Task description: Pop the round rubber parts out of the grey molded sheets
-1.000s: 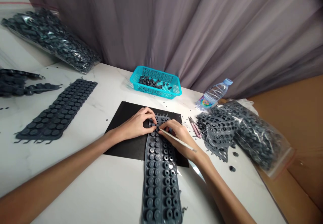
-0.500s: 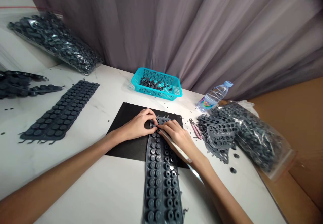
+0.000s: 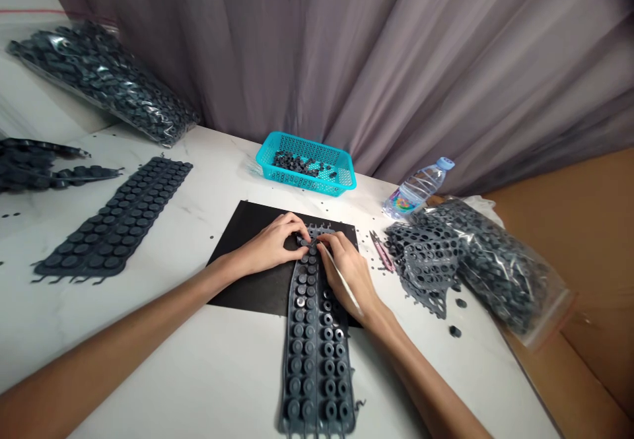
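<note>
Your right hand (image 3: 351, 272) pinches a pale slim tool (image 3: 352, 298) over the dark studded strip (image 3: 311, 340); your left hand (image 3: 271, 246) curls at its far end, grip unclear.

White table (image 3: 198, 373), mat (image 3: 252, 290), studded strip (image 3: 312, 366), basket (image 3: 307, 185), seemingly snips (image 3: 382, 254)

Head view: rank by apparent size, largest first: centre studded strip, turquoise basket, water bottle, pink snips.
1. Centre studded strip, though its nearness to the camera enlarges it
2. Turquoise basket
3. Water bottle
4. Pink snips

No ties; each step is clear in this view.
</note>
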`<state>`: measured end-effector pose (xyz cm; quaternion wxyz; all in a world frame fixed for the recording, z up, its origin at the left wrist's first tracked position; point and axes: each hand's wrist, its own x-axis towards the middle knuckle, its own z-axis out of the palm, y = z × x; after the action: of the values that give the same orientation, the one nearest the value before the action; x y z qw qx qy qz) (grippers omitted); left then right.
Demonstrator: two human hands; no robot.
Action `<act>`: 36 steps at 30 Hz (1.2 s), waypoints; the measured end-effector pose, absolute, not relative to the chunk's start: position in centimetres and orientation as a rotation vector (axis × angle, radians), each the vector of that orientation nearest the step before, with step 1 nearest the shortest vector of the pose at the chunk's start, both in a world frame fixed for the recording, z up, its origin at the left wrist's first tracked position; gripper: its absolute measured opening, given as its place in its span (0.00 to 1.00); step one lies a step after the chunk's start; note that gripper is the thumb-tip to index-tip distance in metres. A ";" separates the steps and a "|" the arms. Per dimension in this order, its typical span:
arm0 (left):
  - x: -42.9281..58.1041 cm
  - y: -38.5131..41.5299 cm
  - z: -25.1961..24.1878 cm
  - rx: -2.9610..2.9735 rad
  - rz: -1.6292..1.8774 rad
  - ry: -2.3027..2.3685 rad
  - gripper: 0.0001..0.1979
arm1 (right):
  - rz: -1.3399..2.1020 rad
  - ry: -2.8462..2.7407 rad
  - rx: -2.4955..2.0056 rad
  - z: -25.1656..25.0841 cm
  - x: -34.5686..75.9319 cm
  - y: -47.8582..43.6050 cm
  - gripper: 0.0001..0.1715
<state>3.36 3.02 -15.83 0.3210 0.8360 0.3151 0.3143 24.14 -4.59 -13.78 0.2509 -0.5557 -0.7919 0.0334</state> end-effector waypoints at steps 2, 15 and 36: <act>3.4 2.9 -15.6 2.192 0.830 0.842 0.08 | 0.219 -2.161 -1.471 -13.3 24.5 -4.5 0.14; 3.4 2.6 -15.5 2.219 0.844 0.859 0.07 | 0.505 -2.194 -1.389 -11.6 26.9 -3.9 0.12; 4.2 2.0 -15.0 2.237 0.875 1.062 0.04 | 0.523 -2.245 -1.290 -11.8 27.0 -3.7 0.09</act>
<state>4.17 2.03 -15.01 0.2547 0.8237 0.3909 0.3222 27.00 -3.75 -11.82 0.2474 -0.4732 -0.8235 0.1919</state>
